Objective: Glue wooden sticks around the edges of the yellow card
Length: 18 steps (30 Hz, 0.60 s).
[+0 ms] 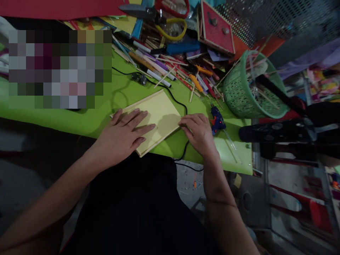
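A yellow panel [162,122] with thin wooden strips along two opposite edges lies tilted on the green table. My left hand [124,131] rests flat across its left part, fingers spread. At the panel's right corner, the fingers of my right hand [198,132] are closed in a pinch; whether a small piece is also between the fingertips is hidden. Just right of that hand lies a dark blue glue gun [218,120] with an orange trigger and a clear glue stick [231,141] behind it. A black cord [175,99] runs behind the panel and past my right hand.
Pens and wooden sticks [164,67] are heaped behind the panel, with yellow-and-red-handled scissors [170,28] and a red framed panel [216,28]. A green basket [239,85] stands at the right, near a black stand [278,131]. The green table's front edge [225,168] is close to my body.
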Available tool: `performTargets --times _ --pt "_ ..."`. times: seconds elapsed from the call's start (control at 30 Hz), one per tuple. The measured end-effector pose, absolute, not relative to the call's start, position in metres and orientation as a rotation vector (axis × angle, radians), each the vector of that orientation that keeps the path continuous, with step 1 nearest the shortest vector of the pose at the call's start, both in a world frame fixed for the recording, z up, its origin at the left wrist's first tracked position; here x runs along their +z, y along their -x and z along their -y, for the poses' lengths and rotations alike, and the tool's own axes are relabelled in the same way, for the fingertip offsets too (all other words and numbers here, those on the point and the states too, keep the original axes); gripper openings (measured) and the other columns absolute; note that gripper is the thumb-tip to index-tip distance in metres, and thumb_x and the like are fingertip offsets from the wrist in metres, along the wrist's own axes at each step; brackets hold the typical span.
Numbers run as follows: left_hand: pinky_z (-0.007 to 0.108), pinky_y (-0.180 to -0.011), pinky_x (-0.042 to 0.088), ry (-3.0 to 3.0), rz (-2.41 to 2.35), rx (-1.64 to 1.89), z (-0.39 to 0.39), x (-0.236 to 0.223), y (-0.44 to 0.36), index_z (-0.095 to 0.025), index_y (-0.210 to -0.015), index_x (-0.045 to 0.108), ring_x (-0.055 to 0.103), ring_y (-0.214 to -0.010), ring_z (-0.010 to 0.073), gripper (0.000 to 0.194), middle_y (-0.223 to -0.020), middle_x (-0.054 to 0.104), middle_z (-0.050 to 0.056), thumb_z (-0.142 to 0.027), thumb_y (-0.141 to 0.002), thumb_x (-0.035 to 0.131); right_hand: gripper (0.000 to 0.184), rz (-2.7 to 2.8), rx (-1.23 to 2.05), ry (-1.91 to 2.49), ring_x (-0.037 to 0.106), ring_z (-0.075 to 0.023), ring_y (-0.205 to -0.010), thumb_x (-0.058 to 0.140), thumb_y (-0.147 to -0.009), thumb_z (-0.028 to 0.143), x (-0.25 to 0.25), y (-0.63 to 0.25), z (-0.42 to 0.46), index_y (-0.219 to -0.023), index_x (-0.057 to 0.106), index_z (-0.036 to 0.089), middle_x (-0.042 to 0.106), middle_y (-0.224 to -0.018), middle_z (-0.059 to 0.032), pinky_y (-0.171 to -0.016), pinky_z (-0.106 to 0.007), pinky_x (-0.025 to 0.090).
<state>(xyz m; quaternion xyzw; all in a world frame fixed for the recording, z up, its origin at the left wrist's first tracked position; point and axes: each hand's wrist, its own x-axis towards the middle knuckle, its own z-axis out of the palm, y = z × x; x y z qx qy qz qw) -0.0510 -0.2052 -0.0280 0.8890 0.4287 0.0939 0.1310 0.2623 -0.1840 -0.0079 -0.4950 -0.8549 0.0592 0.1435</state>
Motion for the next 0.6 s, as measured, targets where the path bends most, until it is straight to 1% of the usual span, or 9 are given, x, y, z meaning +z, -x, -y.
performTargets --times 0.1,0.23,0.37,0.43,0.53,0.6 --pt "0.061 -0.132 0.019 -2.593 -1.239 0.275 0.205 -0.026 0.052 -0.032 -0.156 0.051 0.030 -0.162 0.0308 0.046 -0.173 0.038 0.006 -0.029 -0.112 0.039 0.016 2.461 0.153 1.435 0.064 -0.0296 -0.112 0.059 -0.104 0.019 -0.010 -0.263 0.183 -0.108 0.073 0.024 0.078 -0.117 -0.0073 -0.098 -0.047 0.046" --pt "0.059 -0.132 0.019 -2.569 -1.226 0.290 0.202 -0.024 0.055 -0.033 -0.156 0.051 0.031 -0.162 0.0281 0.046 -0.172 0.040 0.004 -0.028 -0.111 0.041 0.020 2.463 0.175 1.458 0.064 -0.0296 -0.114 0.056 -0.105 0.020 -0.010 -0.264 0.184 -0.113 0.073 0.025 0.078 -0.118 -0.0074 -0.097 -0.047 0.046" --pt "0.061 -0.131 0.020 -2.611 -1.218 0.298 0.191 -0.029 0.064 -0.033 -0.155 0.053 0.034 -0.160 0.0305 0.047 -0.171 0.041 0.005 -0.026 -0.110 0.040 0.021 2.469 0.151 1.473 0.065 -0.0305 -0.112 0.058 -0.103 0.018 -0.008 -0.264 0.184 -0.115 0.073 0.025 0.078 -0.117 -0.0079 -0.096 -0.048 0.047" --pt "0.061 -0.131 0.019 -2.620 -1.228 0.311 0.185 -0.032 0.071 -0.035 -0.154 0.054 0.033 -0.161 0.0298 0.047 -0.172 0.041 0.005 -0.027 -0.110 0.039 0.023 2.473 0.149 1.481 0.065 -0.0309 -0.111 0.057 -0.102 0.017 -0.008 -0.264 0.184 -0.116 0.074 0.025 0.078 -0.116 -0.0080 -0.095 -0.048 0.047" --pt "0.060 -0.132 0.018 -2.630 -1.225 0.334 0.181 -0.034 0.077 -0.036 -0.153 0.055 0.032 -0.161 0.0271 0.047 -0.171 0.042 0.004 -0.027 -0.110 0.038 0.029 2.472 0.145 1.495 0.066 -0.0307 -0.109 0.056 -0.102 0.016 -0.008 -0.264 0.184 -0.124 0.073 0.024 0.078 -0.117 -0.0085 -0.094 -0.048 0.048" --pt "0.060 -0.132 0.018 -2.637 -1.214 0.332 0.181 -0.032 0.079 -0.034 -0.154 0.055 0.033 -0.161 0.0266 0.048 -0.171 0.042 0.003 -0.023 -0.110 0.037 0.033 2.482 0.123 1.493 0.066 -0.0306 -0.109 0.056 -0.102 0.015 -0.009 -0.264 0.183 -0.130 0.071 0.024 0.078 -0.118 -0.0088 -0.094 -0.048 0.048"
